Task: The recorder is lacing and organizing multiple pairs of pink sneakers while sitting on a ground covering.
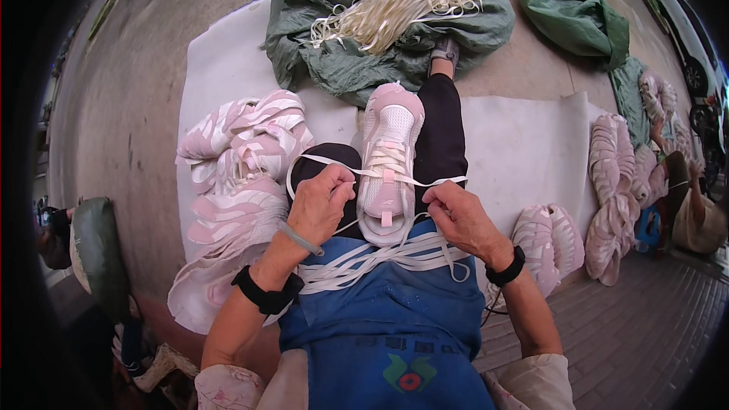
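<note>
A pink and white sneaker upper (392, 125) lies along my lap with its toe pointing away from me. A white shoelace (392, 159) is threaded through its eyelets, and its ends run out to both sides. My left hand (322, 199) pinches the lace left of the shoe. On the right, my right hand (461, 216) has its fingers closed at the other lace end. Both lengths look drawn out sideways across the shoe. A bundle of loose white laces (380, 260) rests across my blue apron (372, 311), just below the shoe's heel.
Stacked pink and white uppers (247, 148) lie to my left on a white sheet (220, 68); more uppers (541, 243) stand to the right. Ahead, a green sack (304, 0) bears a heap of cream laces (406, 4). Another green sack (573, 15) and other people are farther off.
</note>
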### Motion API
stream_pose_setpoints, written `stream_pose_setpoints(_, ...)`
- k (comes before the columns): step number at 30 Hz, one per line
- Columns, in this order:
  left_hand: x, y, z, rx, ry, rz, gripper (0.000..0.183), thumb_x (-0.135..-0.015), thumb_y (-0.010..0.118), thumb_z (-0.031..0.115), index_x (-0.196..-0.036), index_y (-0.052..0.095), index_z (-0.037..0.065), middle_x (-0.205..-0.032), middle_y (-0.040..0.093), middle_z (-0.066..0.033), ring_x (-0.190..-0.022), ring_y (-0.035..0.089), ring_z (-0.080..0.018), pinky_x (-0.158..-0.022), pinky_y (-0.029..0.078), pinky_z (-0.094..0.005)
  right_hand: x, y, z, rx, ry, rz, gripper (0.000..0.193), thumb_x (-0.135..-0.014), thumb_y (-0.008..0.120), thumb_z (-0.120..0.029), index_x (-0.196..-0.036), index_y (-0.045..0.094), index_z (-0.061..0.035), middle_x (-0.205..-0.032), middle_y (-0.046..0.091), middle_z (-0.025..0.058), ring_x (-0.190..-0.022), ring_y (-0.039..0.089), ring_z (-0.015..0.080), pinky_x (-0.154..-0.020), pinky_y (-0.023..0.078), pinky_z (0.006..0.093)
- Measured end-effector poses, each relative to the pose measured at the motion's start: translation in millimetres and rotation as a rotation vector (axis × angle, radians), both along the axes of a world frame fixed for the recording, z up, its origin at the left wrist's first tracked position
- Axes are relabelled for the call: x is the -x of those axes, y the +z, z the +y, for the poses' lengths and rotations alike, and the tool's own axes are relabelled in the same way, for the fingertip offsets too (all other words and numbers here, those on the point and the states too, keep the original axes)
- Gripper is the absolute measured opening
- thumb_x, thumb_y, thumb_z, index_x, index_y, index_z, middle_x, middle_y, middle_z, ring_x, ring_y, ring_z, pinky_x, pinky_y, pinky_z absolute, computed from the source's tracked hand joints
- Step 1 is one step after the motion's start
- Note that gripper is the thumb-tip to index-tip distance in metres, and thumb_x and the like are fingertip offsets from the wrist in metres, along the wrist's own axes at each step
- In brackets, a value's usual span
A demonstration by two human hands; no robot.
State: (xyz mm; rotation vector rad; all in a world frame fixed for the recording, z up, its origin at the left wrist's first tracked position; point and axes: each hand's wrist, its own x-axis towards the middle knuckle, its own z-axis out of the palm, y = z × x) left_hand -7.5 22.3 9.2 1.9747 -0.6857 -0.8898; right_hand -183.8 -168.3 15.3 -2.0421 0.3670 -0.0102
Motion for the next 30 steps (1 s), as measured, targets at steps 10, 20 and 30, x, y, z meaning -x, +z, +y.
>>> stream_pose_setpoints(10,1.1,-0.2,-11.2,-0.017,0.116,0.182,0.019,-0.089,0.056,0.011,-0.099,0.064,-0.003,-0.072,0.062,-0.0064,-0.054,0.057,-0.0095,-0.049,0.050,-0.0241,5.6,-1.1,2.5,0.235,0.114,0.027,0.013,-0.082,0.061,-0.001,-0.095,0.059,-0.0009,-0.092,0.053,0.0139,-0.081,0.057,0.0318,-0.068,0.047,0.0376)
stream_pose_setpoints(20,-8.4,-16.1,-14.9,0.014,0.193,0.308,0.014,-0.085,0.055,0.001,-0.094,0.065,-0.002,-0.079,0.066,-0.0075,-0.067,0.063,-0.0105,-0.057,0.054,-0.0238,-20.6,1.8,12.9,0.168,-0.054,-0.055,0.007,-0.086,0.056,-0.002,-0.091,0.052,0.0000,-0.084,0.052,0.0160,-0.079,0.055,0.0344,-0.069,0.046,0.0404)
stream_pose_setpoints(30,-9.1,-24.1,-15.9,-0.023,0.138,0.179,0.009,-0.081,0.063,-0.004,-0.087,0.058,0.000,-0.078,0.064,-0.0042,-0.068,0.063,-0.0084,-0.058,0.052,-0.0203,-30.2,-8.4,11.7,0.210,-0.029,-0.006,0.007,-0.086,0.057,-0.005,-0.088,0.054,0.0007,-0.084,0.054,0.0172,-0.078,0.055,0.0349,-0.069,0.045,0.0411)
